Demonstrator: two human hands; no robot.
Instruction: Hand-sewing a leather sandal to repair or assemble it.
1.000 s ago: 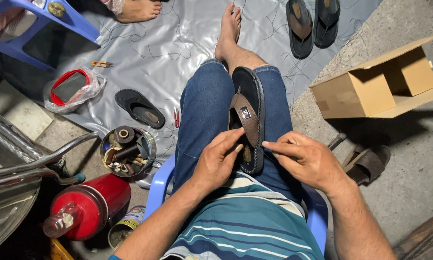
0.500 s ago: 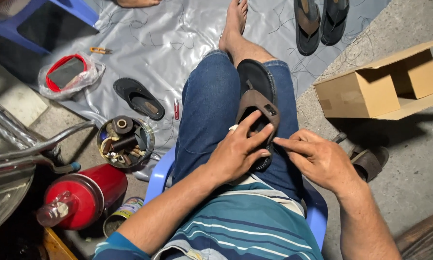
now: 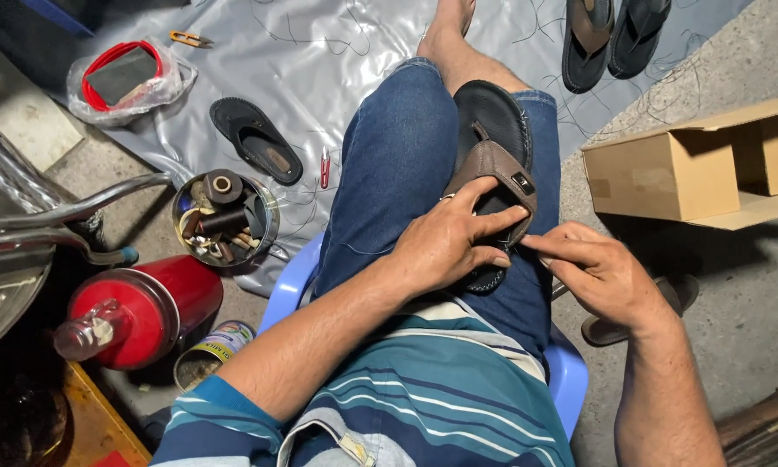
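Your sandal (image 3: 493,147) is black in the sole with a brown strap, lying on your blue jeans (image 3: 397,164). Your shirt (image 3: 423,398) is striped in teal, white and dark blue. You sit on a light blue stool (image 3: 570,380). The sheet (image 3: 320,60) is plain grey, with a black sole (image 3: 255,138) near its left edge and a dark pair (image 3: 609,35) at its top right corner. The box (image 3: 657,173) is tan, the cylinder (image 3: 142,307) red, and the clippers (image 3: 324,166) red.

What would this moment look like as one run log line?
left hand: pressing sandal on lap | right hand: pinching at sandal edge | nearby: cardboard box
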